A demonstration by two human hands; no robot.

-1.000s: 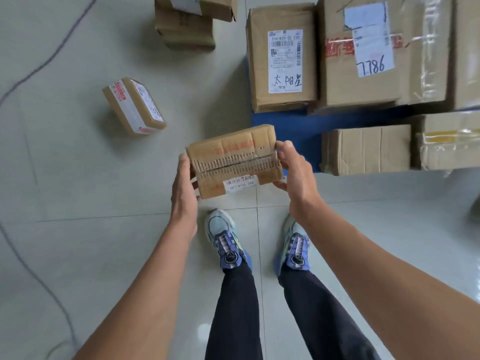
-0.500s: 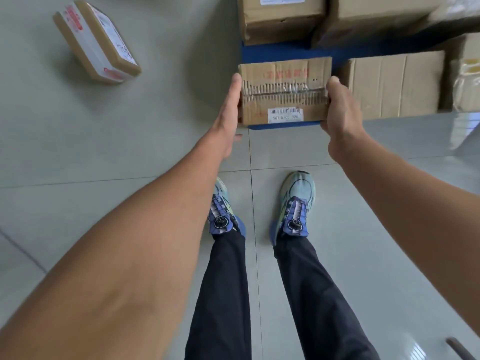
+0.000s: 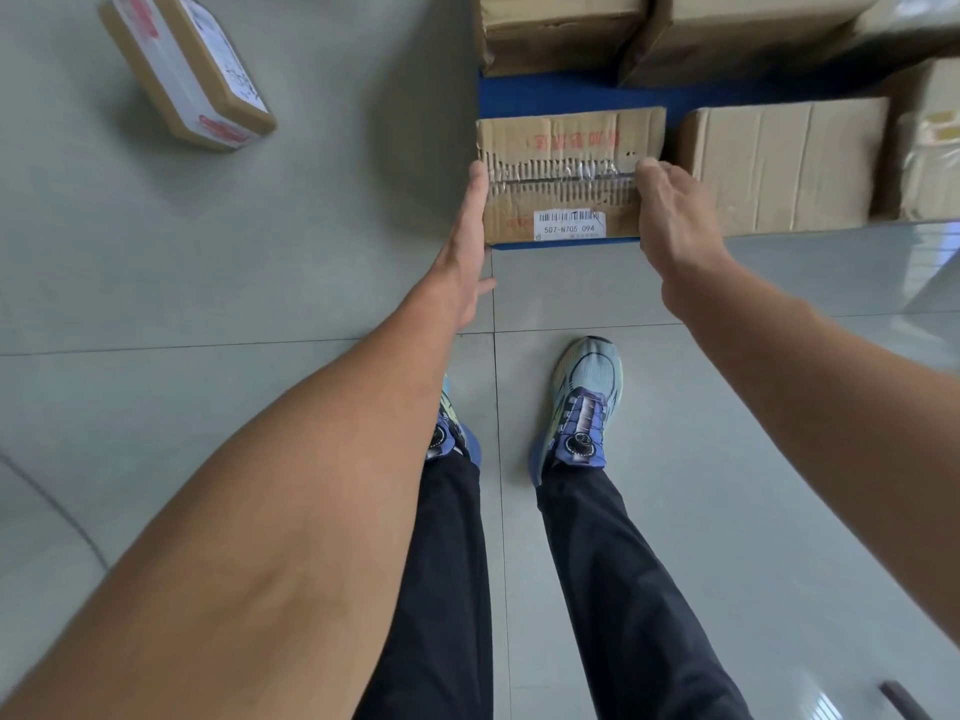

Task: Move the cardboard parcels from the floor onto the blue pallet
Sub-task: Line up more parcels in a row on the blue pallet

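Nearest the camera, both forearms reach out over the tiled floor (image 3: 208, 262) toward the front edge of the blue pallet (image 3: 561, 93). The left hand (image 3: 465, 252) lies flat against the left end of the small cardboard parcel (image 3: 569, 168), fingers straight and together. The right hand (image 3: 670, 215) cups the right end, fingers curled over the top corner. Pressed between the two palms, the parcel sits at the pallet's front-left corner; whether its base is fully down cannot be told, though only a thin blue strip shows beneath it.

It looks light, since end pressure alone carries it. The board is stiff but worn, its taped seam ragged, so the hold belongs on the two short ends, not on the seam or the barcode label (image 3: 569, 224).

Just to its right stands a plain box (image 3: 779, 163); behind, larger boxes (image 3: 561, 28) crowd the pallet. Far left, another parcel (image 3: 192, 70) waits on the floor.
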